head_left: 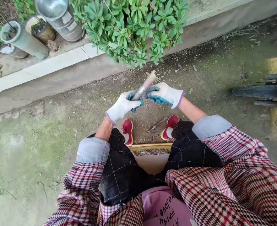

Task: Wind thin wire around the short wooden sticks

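Note:
Both my hands wear white gloves with teal palms. My left hand is closed around the lower metal part of a short tool with a pale wooden handle that points up and away. My right hand is beside it, its fingers curled against the tool's shaft from the right. I sit with knees apart, and my red shoes rest on the dirt below the hands. A second small metal tool lies on the ground between the shoes.
A leafy green plant overhangs a concrete kerb just beyond my hands. Pots and a metal bucket stand at the back left. Dark bars of some object lie at the right. A wooden seat edge shows between my legs.

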Tool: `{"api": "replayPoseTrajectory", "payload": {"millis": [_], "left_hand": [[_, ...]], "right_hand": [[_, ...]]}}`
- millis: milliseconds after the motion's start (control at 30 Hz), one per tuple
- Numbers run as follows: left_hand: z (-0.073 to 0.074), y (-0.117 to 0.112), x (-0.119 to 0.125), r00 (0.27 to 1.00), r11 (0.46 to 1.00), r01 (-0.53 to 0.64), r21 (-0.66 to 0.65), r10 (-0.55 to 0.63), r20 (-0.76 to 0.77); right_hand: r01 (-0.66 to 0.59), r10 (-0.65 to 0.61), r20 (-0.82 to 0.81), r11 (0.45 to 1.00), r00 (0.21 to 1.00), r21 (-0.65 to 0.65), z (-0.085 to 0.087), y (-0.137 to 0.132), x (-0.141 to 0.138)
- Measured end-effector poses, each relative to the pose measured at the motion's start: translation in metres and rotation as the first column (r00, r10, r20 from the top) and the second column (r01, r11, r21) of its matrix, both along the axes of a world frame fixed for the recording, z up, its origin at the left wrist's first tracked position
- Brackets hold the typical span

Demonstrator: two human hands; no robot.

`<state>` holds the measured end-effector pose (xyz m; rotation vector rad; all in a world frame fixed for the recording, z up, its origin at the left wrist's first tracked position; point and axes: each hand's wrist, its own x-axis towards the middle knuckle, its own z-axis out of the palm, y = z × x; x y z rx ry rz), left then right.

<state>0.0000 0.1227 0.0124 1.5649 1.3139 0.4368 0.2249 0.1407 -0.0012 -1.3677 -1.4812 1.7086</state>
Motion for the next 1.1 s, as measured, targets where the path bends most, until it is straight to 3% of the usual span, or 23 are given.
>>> {"api": "replayPoseTrajectory", "payload": {"millis": [67,100,200,267,300,367,467,533,600,633,700,767,833,900,967,1033,1100], "left_hand": [[-0.008,0.012,0.005,0.994,0.999,-0.031,0.032,0.034,-0.101],[-0.012,0.017,0.006,0.976,0.997,0.011,0.076,0.006,-0.218],[-0.026,0.023,0.006,0.786,0.955,0.275,0.108,-0.159,-0.597],[-0.033,0.019,0.008,0.653,0.9,0.432,0.055,-0.27,-0.708],[-0.036,0.016,0.009,0.62,0.872,0.487,0.037,-0.316,-0.718],[-0.037,0.009,0.013,0.62,0.837,0.546,0.037,-0.374,-0.69],[-0.034,0.006,0.018,0.754,0.884,0.459,0.082,-0.339,-0.562],[-0.03,0.009,0.019,0.892,0.942,0.315,0.116,-0.253,-0.374],[-0.027,0.015,0.016,0.979,0.988,0.117,0.097,-0.099,-0.176],[-0.026,0.018,0.014,0.992,0.997,0.016,0.07,-0.007,-0.123],[-0.026,0.024,0.008,0.981,0.992,-0.114,0.048,0.121,-0.154],[-0.027,0.027,0.001,0.94,0.992,-0.055,0.115,0.09,-0.329],[-0.028,0.025,-0.003,0.822,0.978,0.147,0.145,-0.039,-0.568],[-0.028,0.02,-0.003,0.649,0.94,0.337,0.054,-0.191,-0.736],[-0.027,0.013,0.002,0.54,0.892,0.448,-0.049,-0.314,-0.781],[-0.025,0.007,0.007,0.545,0.864,0.498,-0.071,-0.376,-0.749],[-0.024,0.004,0.01,0.652,0.884,0.468,-0.004,-0.348,-0.673]], "right_hand": [[-0.031,0.029,0.086,0.999,0.996,0.018,0.005,-0.007,-0.003],[-0.061,0.055,0.137,0.998,0.989,0.035,0.008,-0.01,-0.004],[-0.211,0.166,0.296,0.969,0.941,0.127,0.016,-0.014,-0.006],[-0.304,0.202,0.394,0.928,0.897,0.215,0.018,-0.009,0.0],[-0.319,0.187,0.43,0.912,0.883,0.258,0.018,-0.004,0.005],[-0.286,0.118,0.463,0.907,0.878,0.31,0.013,0.008,0.019],[-0.189,0.022,0.482,0.935,0.876,0.3,0.001,0.023,0.036],[-0.172,0.009,0.514,0.947,0.858,0.271,-0.007,0.025,0.037],[-0.206,0.055,0.522,0.95,0.851,0.235,-0.01,0.02,0.027],[-0.235,0.092,0.511,0.946,0.855,0.223,-0.01,0.015,0.019],[-0.292,0.156,0.466,0.928,0.871,0.234,-0.005,0.004,0.003],[-0.333,0.209,0.414,0.907,0.886,0.256,0.003,-0.006,-0.011],[-0.362,0.253,0.374,0.896,0.892,0.258,0.01,-0.01,-0.017],[-0.379,0.273,0.374,0.891,0.886,0.248,0.015,-0.007,-0.015],[-0.373,0.242,0.418,0.888,0.876,0.268,0.015,0.001,-0.007],[-0.332,0.17,0.451,0.891,0.876,0.308,0.013,0.01,0.004],[-0.229,0.083,0.421,0.923,0.903,0.308,0.009,0.018,0.012]]}}
